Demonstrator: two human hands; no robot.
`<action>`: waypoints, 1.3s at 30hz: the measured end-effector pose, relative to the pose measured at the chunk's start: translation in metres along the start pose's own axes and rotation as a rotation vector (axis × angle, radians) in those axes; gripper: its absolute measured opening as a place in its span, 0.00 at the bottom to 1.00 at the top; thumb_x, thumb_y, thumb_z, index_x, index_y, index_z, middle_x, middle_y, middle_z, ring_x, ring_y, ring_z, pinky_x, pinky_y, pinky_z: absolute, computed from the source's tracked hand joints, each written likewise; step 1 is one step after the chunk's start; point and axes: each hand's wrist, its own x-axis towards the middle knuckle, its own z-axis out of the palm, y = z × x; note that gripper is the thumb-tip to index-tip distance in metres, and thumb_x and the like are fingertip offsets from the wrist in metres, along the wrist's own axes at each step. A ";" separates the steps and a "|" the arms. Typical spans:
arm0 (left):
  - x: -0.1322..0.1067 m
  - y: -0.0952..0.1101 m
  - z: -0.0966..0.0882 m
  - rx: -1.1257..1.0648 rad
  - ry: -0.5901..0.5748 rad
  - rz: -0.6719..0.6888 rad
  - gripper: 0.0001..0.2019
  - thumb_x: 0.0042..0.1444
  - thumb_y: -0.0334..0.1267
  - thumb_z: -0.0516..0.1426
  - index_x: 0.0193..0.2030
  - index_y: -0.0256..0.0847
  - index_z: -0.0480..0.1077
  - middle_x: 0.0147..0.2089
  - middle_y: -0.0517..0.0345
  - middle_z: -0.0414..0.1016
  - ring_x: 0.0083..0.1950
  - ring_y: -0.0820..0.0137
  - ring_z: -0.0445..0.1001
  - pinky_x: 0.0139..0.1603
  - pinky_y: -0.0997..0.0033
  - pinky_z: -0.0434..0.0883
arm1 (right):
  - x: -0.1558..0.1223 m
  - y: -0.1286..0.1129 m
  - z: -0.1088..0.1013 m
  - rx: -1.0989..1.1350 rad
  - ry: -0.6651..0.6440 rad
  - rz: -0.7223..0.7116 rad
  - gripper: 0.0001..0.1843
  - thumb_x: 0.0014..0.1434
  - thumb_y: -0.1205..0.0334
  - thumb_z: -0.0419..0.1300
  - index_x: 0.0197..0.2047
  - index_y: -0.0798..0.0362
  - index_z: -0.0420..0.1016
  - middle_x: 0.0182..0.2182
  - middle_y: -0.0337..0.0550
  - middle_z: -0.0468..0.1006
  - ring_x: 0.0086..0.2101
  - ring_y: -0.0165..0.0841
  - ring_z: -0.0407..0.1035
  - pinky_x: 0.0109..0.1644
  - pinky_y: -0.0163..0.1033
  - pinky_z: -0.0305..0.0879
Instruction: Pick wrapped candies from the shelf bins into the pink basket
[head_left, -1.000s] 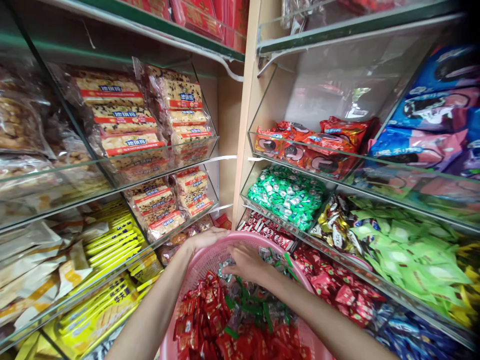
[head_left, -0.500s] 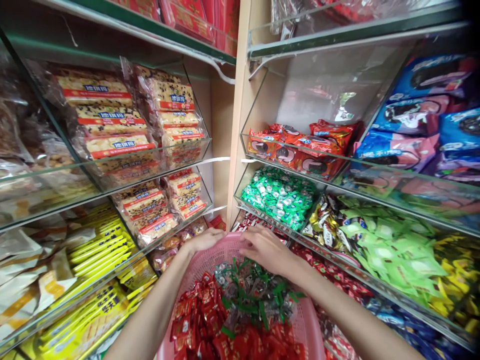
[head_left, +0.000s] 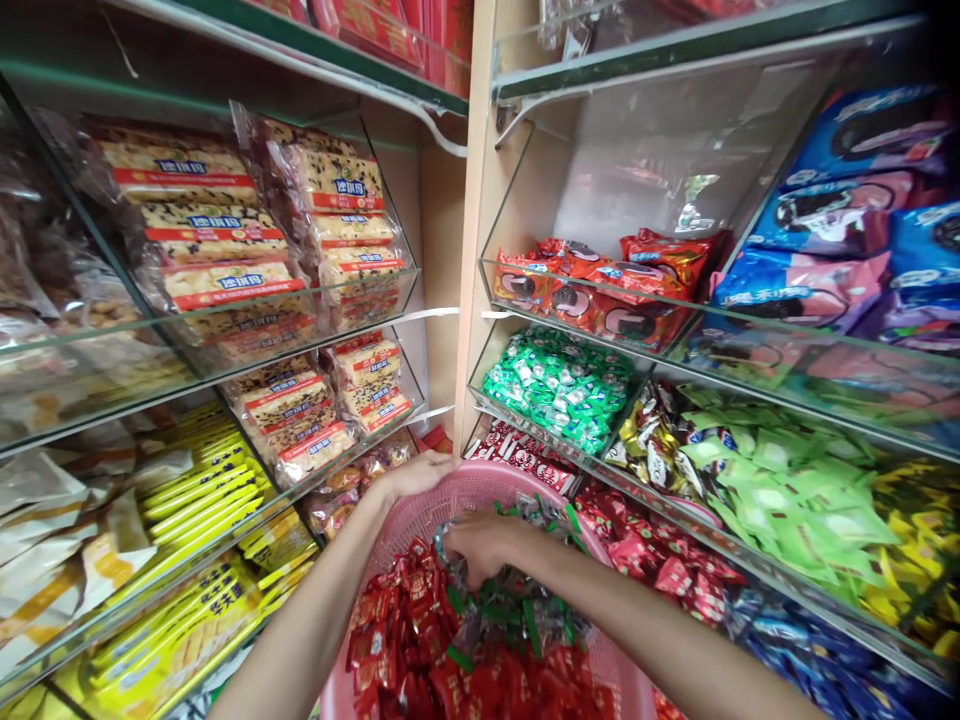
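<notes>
A pink plastic basket sits low in the middle of the view, full of red-wrapped sweets and clear sweets with green twisted ends. My left hand grips the basket's far left rim. My right hand is down in the green-twist sweets at the far side of the basket, fingers curled into the pile; what they hold is hidden.
Glass-fronted shelf bins surround the basket. On the left are nougat bars and yellow biscuit packs. On the right are green sweets, red cookie packs, blue cookie bags and light green packets. A wooden post divides the shelves.
My right hand was in the sweets, rose to the basket's far rim half a second ago, and has dropped back into the green-twist pile. My left hand stayed on the rim.
</notes>
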 end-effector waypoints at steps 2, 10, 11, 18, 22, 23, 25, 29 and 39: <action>-0.001 -0.002 0.000 -0.009 0.004 -0.006 0.23 0.54 0.53 0.45 0.31 0.33 0.69 0.33 0.55 0.70 0.34 0.70 0.65 0.37 0.74 0.62 | 0.004 0.000 0.004 -0.002 -0.022 -0.028 0.22 0.42 0.57 0.65 0.42 0.52 0.73 0.38 0.43 0.75 0.40 0.40 0.67 0.37 0.38 0.63; -0.005 -0.001 -0.001 -0.001 0.020 -0.019 0.23 0.53 0.54 0.45 0.31 0.34 0.69 0.33 0.55 0.71 0.35 0.69 0.64 0.38 0.73 0.62 | 0.001 0.006 0.012 0.143 0.121 -0.093 0.24 0.41 0.63 0.64 0.45 0.52 0.70 0.40 0.41 0.74 0.40 0.37 0.67 0.41 0.36 0.62; -0.006 0.000 -0.001 0.004 0.020 -0.021 0.23 0.53 0.53 0.45 0.31 0.34 0.69 0.33 0.55 0.71 0.35 0.69 0.65 0.38 0.73 0.61 | -0.002 0.007 0.011 0.165 0.147 -0.091 0.24 0.42 0.64 0.64 0.45 0.51 0.70 0.41 0.41 0.73 0.41 0.37 0.67 0.41 0.36 0.61; -0.005 0.002 0.000 0.020 0.014 -0.005 0.24 0.54 0.54 0.44 0.29 0.34 0.67 0.31 0.56 0.68 0.32 0.71 0.63 0.38 0.72 0.61 | -0.025 0.007 -0.001 0.277 0.295 -0.104 0.20 0.44 0.65 0.63 0.44 0.51 0.69 0.41 0.40 0.72 0.41 0.34 0.65 0.41 0.36 0.60; -0.005 -0.001 -0.001 -0.018 -0.003 -0.002 0.23 0.54 0.54 0.44 0.29 0.34 0.67 0.30 0.57 0.69 0.32 0.71 0.63 0.37 0.73 0.61 | -0.060 0.004 -0.010 0.377 0.473 -0.112 0.17 0.47 0.65 0.61 0.43 0.50 0.69 0.41 0.39 0.71 0.43 0.33 0.63 0.44 0.36 0.59; -0.006 -0.002 -0.001 -0.031 -0.011 -0.010 0.23 0.54 0.54 0.44 0.30 0.34 0.68 0.30 0.56 0.69 0.32 0.71 0.63 0.35 0.73 0.62 | -0.072 0.003 -0.009 0.410 0.525 -0.108 0.17 0.48 0.65 0.60 0.43 0.49 0.68 0.41 0.38 0.71 0.43 0.33 0.63 0.45 0.36 0.58; -0.008 -0.003 -0.003 -0.050 -0.017 -0.028 0.24 0.54 0.54 0.44 0.33 0.34 0.69 0.32 0.56 0.71 0.33 0.70 0.65 0.35 0.73 0.62 | -0.100 0.001 -0.001 0.485 0.625 -0.070 0.17 0.51 0.66 0.59 0.45 0.47 0.67 0.42 0.38 0.70 0.45 0.32 0.62 0.48 0.37 0.58; -0.012 -0.005 -0.006 -0.055 0.006 -0.057 0.23 0.53 0.53 0.46 0.38 0.35 0.71 0.38 0.55 0.72 0.41 0.67 0.66 0.42 0.73 0.62 | -0.143 -0.003 0.047 0.580 0.735 0.137 0.18 0.55 0.65 0.55 0.49 0.43 0.64 0.46 0.39 0.68 0.49 0.33 0.60 0.51 0.39 0.58; -0.012 -0.003 -0.007 -0.051 0.020 -0.090 0.22 0.53 0.53 0.47 0.35 0.34 0.71 0.37 0.54 0.72 0.41 0.66 0.66 0.45 0.72 0.61 | -0.151 -0.013 0.121 0.468 0.835 0.379 0.15 0.56 0.63 0.53 0.48 0.45 0.66 0.46 0.45 0.71 0.47 0.37 0.64 0.48 0.43 0.61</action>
